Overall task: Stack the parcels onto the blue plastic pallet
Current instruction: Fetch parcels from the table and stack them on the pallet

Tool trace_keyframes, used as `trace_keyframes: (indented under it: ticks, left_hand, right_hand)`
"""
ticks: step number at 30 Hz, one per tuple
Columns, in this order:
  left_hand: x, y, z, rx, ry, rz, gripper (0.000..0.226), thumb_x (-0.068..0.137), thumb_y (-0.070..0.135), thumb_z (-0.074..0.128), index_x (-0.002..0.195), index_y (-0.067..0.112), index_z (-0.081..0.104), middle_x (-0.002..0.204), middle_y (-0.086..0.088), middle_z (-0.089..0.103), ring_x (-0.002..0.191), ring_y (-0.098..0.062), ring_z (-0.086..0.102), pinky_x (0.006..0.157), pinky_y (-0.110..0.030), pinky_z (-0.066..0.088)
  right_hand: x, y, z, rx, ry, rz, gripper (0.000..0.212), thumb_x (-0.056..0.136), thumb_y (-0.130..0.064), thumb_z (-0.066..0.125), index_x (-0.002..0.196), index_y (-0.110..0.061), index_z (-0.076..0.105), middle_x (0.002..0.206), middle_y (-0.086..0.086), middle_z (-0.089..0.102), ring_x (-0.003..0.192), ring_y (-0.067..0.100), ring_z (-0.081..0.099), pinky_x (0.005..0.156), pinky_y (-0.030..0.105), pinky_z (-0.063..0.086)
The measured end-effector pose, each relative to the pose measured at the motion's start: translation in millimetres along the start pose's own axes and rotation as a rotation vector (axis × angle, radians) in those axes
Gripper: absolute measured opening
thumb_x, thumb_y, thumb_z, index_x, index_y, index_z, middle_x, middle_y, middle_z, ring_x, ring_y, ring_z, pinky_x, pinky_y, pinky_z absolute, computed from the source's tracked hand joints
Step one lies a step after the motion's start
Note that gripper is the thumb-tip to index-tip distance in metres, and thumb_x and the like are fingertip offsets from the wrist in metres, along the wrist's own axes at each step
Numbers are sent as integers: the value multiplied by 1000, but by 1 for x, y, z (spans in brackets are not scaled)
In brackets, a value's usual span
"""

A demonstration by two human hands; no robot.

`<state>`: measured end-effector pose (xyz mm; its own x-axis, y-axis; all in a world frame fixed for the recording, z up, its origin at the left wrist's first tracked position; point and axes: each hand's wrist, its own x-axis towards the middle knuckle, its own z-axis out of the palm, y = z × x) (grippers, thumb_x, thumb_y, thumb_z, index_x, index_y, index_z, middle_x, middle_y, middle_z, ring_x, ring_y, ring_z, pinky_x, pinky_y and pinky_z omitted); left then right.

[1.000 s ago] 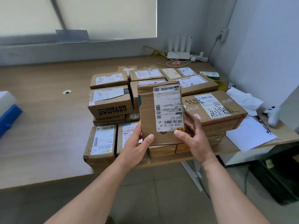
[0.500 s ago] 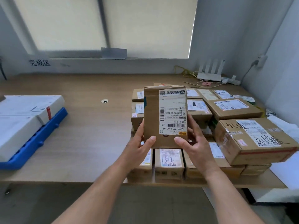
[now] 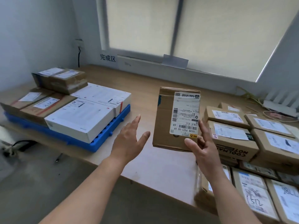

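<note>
the right hand [image 3: 204, 147] pinches the stiff cardboard parcel [image 3: 168, 120] by its lower right corner above the table [image 3: 145, 88], right of the blue pallet [image 3: 103, 139], while the left hand [image 3: 129, 139] hangs spread and empty beside it, and the parcel seems light, best gripped by opposite edges

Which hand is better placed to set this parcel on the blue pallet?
Right hand: it alone grips the cardboard parcel. The left hand is open, off the box, nearer the blue pallet.
</note>
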<state>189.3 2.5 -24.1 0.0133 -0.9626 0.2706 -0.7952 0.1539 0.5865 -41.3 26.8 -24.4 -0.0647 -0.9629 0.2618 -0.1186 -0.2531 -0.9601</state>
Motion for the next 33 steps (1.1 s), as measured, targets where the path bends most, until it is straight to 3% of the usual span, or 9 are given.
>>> trace_keyframes:
  ticks: [6, 13, 17, 23, 33]
  left_hand:
    - [16, -84, -57, 59, 51, -25, 76, 91, 56, 46, 152, 25, 14, 155, 4, 26, 141, -15, 24, 114, -38, 30]
    - [26, -156, -113, 130, 109, -126, 76, 92, 57, 45, 152, 25, 12, 156, 5, 22, 141, -14, 22, 113, -33, 24]
    - [34, -195, -132, 177, 130, -192, 75, 92, 56, 44, 152, 25, 11, 157, 6, 20, 143, -13, 18, 115, -32, 18]
    - [63, -240, -152, 252, 139, -209, 75, 92, 54, 45, 152, 24, 11, 157, 5, 20, 144, -14, 18, 115, -33, 18]
    - [150, -299, -179, 354, 107, -184, 73, 93, 59, 39, 152, 29, 9, 158, 5, 19, 144, -15, 17, 115, -37, 19]
  right_hand:
    - [26, 4, 102, 90, -84, 25, 70, 88, 1, 60, 138, -41, 35, 113, -4, 69, 105, 10, 66, 77, 19, 54]
    - [53, 6, 197, 150, -194, 58, 71, 88, -1, 60, 145, -34, 33, 117, -10, 65, 106, 9, 65, 78, 22, 55]
    - [74, 9, 244, 157, -262, 65, 71, 89, -3, 60, 145, -37, 32, 124, -6, 63, 109, 12, 64, 86, 29, 56]
    - [108, 21, 305, 218, -329, 109, 68, 89, -5, 61, 135, -46, 33, 127, 3, 59, 108, 14, 64, 73, 20, 55]
    - [194, 47, 372, 254, -217, 167, 68, 89, -14, 64, 141, -46, 33, 126, 7, 62, 107, 19, 64, 74, 23, 53]
